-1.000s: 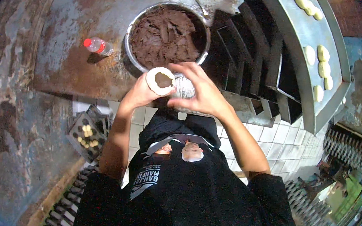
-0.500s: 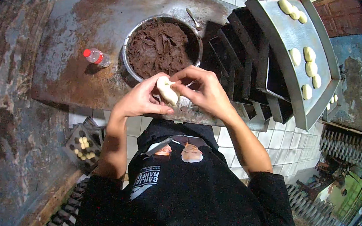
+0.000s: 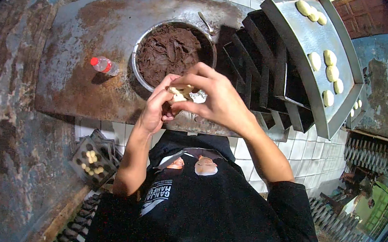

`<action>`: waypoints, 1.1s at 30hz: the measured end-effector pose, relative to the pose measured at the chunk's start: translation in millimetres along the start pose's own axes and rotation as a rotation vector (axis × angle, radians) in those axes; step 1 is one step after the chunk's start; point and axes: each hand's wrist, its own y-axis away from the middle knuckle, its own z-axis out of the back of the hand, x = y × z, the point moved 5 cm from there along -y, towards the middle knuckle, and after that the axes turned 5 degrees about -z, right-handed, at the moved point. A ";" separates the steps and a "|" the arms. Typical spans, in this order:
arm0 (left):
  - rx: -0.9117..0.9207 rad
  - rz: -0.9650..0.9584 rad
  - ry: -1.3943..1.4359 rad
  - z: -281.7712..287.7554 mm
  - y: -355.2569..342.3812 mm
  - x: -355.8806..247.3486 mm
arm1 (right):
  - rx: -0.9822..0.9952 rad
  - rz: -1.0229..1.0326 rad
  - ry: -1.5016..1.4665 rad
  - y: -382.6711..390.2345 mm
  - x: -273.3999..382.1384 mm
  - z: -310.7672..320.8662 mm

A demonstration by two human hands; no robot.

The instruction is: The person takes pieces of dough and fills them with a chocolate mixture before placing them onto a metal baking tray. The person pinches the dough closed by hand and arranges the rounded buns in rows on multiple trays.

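My left hand (image 3: pixel 156 109) grips a piece of pale dough (image 3: pixel 180 93) from the left and below. My right hand (image 3: pixel 215 99) arches over that piece from the right, its fingers pinching it and partly hiding it. Both are held above the near rim of a metal bowl (image 3: pixel 137 52) full of thick dark brown paste (image 3: pixel 168 49). A silvery shape shows just right of the dough, too covered to make out.
A red-capped plastic bottle (image 3: pixel 104 66) lies or stands left of the bowl on the stained table (image 3: pixel 80 27); a spoon (image 3: pixel 206 22) rests behind it. Right are stacked dark trays (image 3: pixel 254 56) and a metal tray (image 3: pixel 330 38) bearing several dough balls (image 3: pixel 330 58). A pan (image 3: pixel 89 160) sits lower left.
The dough was an open round with brown filling showing; it has since been folded over, the filling out of sight. My right fingers have curled further over it, and my left hand has turned.
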 end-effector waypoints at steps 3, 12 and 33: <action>0.017 -0.083 -0.149 -4.0 10.8 -1.0 | 0.007 -0.008 -0.026 2.5 -2.4 8.4; -0.192 -0.270 -0.114 -30.2 7.2 -7.8 | -0.049 0.070 0.117 6.6 20.2 11.0; 0.195 -0.687 -0.309 -166.0 -22.4 -46.4 | -0.700 -0.140 -1.112 63.7 -24.1 10.7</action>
